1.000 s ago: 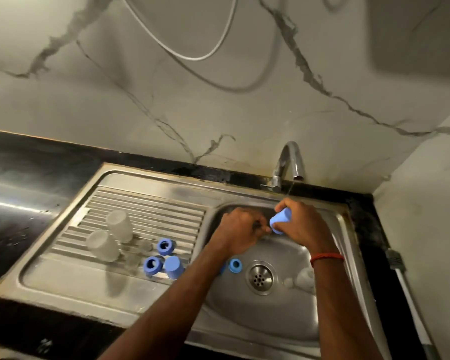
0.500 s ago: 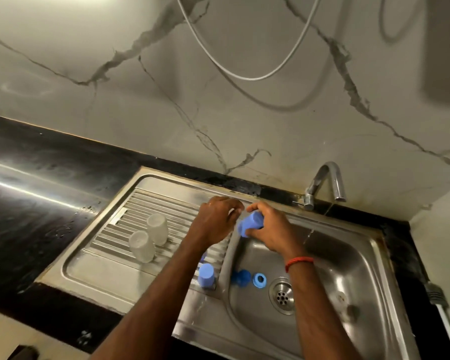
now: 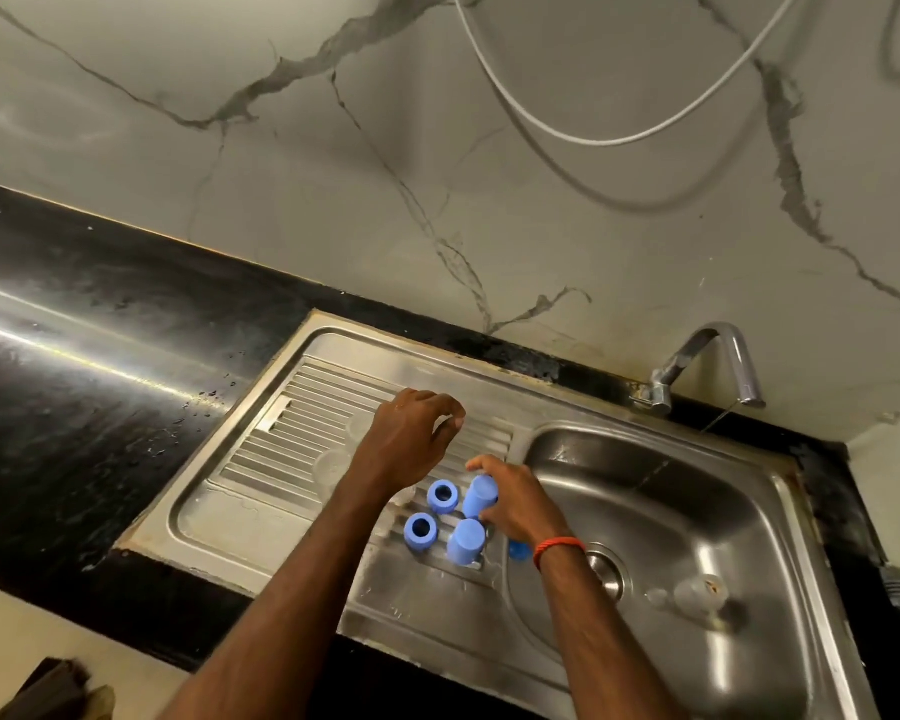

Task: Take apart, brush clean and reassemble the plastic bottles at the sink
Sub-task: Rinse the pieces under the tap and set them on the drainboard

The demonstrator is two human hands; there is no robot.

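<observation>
A blue cap (image 3: 480, 495) is gripped by the right hand (image 3: 515, 504) at the basin-side edge of the ribbed drainboard (image 3: 292, 433); the left hand (image 3: 411, 439) is held above the ribs with its fingers curled, and whether anything is pinched cannot be told; a second cap (image 3: 466, 542), a near ring (image 3: 420, 531) and a far ring (image 3: 442, 496) are stood just beside the gripped cap; a clear bottle (image 3: 694, 595) is seen in the basin (image 3: 697, 485).

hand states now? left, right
Left hand: fingers curled above the draining board; cannot tell if it holds anything.
Right hand: closed, gripping a blue cap beside the other blue parts.
</observation>
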